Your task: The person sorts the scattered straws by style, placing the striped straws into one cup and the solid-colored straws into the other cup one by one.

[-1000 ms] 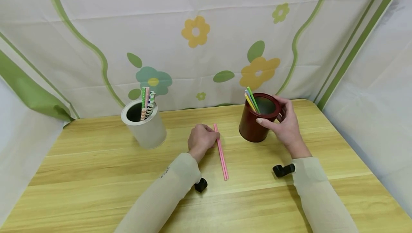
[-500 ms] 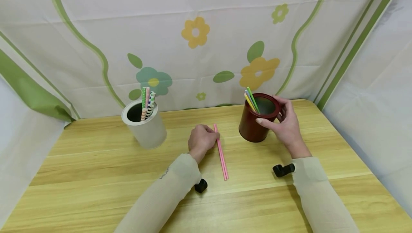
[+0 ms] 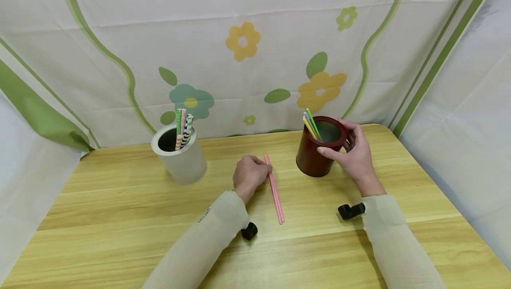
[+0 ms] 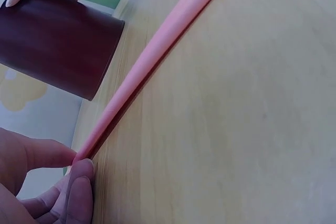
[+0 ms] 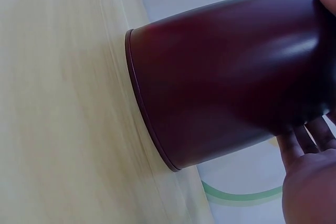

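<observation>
Two slim pink straws (image 3: 276, 195) lie side by side on the wooden table. My left hand (image 3: 250, 172) pinches them near their far end, thumb and fingertips closed round them in the left wrist view. To the right stands a dark red can (image 3: 317, 158), upright, holding several thin straws (image 3: 312, 124) in green, yellow and blue. My right hand (image 3: 354, 158) grips this can near its rim, thumb in front and fingers round the far side. In the right wrist view the can's wall (image 5: 226, 77) fills the middle and partly hides the fingers.
A white can (image 3: 183, 164) with several patterned straws (image 3: 182, 127) stands at the back left of the table (image 3: 119, 235). Behind the table hangs a flowered curtain (image 3: 279, 27). Black wrist mounts (image 3: 351, 211) stick out from both sleeves.
</observation>
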A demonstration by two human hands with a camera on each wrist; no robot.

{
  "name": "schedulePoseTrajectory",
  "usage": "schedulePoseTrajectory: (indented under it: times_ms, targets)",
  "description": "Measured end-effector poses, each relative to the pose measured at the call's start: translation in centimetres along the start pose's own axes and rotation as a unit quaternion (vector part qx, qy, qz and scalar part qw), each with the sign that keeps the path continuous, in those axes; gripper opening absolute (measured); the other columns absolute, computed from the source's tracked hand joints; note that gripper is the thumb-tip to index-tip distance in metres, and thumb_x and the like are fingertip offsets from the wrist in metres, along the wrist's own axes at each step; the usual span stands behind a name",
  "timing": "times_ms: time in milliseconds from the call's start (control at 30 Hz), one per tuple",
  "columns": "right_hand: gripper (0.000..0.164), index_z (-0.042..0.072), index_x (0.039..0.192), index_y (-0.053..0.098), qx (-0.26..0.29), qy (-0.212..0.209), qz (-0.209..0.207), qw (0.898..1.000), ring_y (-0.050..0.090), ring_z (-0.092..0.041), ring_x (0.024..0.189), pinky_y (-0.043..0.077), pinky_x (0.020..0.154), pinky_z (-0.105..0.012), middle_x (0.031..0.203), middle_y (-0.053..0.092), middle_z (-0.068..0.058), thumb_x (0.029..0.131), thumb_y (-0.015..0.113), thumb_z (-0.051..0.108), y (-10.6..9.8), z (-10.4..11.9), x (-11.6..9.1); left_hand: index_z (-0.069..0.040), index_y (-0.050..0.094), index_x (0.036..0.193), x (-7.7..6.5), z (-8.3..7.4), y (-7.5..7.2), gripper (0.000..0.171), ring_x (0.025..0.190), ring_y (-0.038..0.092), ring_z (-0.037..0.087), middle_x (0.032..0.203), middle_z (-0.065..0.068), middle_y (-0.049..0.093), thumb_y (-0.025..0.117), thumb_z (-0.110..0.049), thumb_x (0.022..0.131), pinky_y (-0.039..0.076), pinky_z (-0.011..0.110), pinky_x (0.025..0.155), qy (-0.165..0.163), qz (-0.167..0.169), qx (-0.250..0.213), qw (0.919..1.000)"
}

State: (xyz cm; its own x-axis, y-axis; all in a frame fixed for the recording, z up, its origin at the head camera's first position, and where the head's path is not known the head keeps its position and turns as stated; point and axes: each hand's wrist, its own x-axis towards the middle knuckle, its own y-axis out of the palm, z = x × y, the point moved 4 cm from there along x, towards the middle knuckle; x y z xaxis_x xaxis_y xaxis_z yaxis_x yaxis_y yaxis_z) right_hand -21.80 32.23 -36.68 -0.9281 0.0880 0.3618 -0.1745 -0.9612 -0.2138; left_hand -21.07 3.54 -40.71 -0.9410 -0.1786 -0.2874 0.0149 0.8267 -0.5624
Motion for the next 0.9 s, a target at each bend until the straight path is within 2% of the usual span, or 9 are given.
schedulePoseTrajectory:
  times_ms: [433, 567, 733, 900]
  targets:
    - [0.082, 0.009, 0.152, 0.047, -0.002, 0.000, -0.001, 1.000, 0.058, -0.006, 0.128, 0.050, 0.104, -0.007, 0.144, 0.059, 0.007, 0.083, 0.089, -0.001, 0.0, -0.1, -0.2, -0.013, 0.076, 0.090, -0.2, 0.3, -0.2, 0.012, 0.055, 0.067, 0.014, 0.067, 0.001, 0.073, 0.080, -0.023, 0.094, 0.047, 0.025, 0.051, -0.015, 0.012, -0.038, 0.9991]
    - [0.082, 0.009, 0.152, 0.047, -0.003, 0.003, -0.001, 1.000, 0.058, -0.006, 0.128, 0.050, 0.104, -0.007, 0.145, 0.058, 0.007, 0.083, 0.089, 0.000, 0.0, -0.2, -0.2, -0.010, 0.076, 0.090, -0.2, 0.6, -0.3, 0.008, 0.053, 0.065, 0.013, 0.067, 0.004, 0.073, 0.076, -0.017, 0.094, 0.053, 0.022, 0.050, -0.011, 0.023, -0.080, 0.9965]
    - [0.082, 0.009, 0.153, 0.047, -0.010, 0.002, -0.002, 1.000, 0.057, -0.005, 0.128, 0.049, 0.103, -0.007, 0.146, 0.058, 0.006, 0.083, 0.089, 0.001, 0.0, -0.1, -0.2, -0.001, 0.077, 0.095, -0.1, 0.8, -0.7, 0.008, 0.055, 0.067, 0.014, 0.076, 0.012, 0.076, 0.073, -0.008, 0.095, 0.061, 0.023, 0.052, -0.007, 0.047, -0.178, 0.9829]
    - [0.082, 0.009, 0.153, 0.046, -0.011, 0.000, -0.002, 1.000, 0.057, -0.005, 0.128, 0.050, 0.103, -0.006, 0.146, 0.058, 0.007, 0.083, 0.089, 0.001, 0.0, -0.1, -0.1, 0.004, 0.076, 0.105, 0.2, 1.3, -1.5, 0.013, 0.064, 0.073, 0.013, 0.087, 0.014, 0.078, 0.075, -0.007, 0.098, 0.068, 0.029, 0.067, -0.021, 0.059, -0.246, 0.9673]
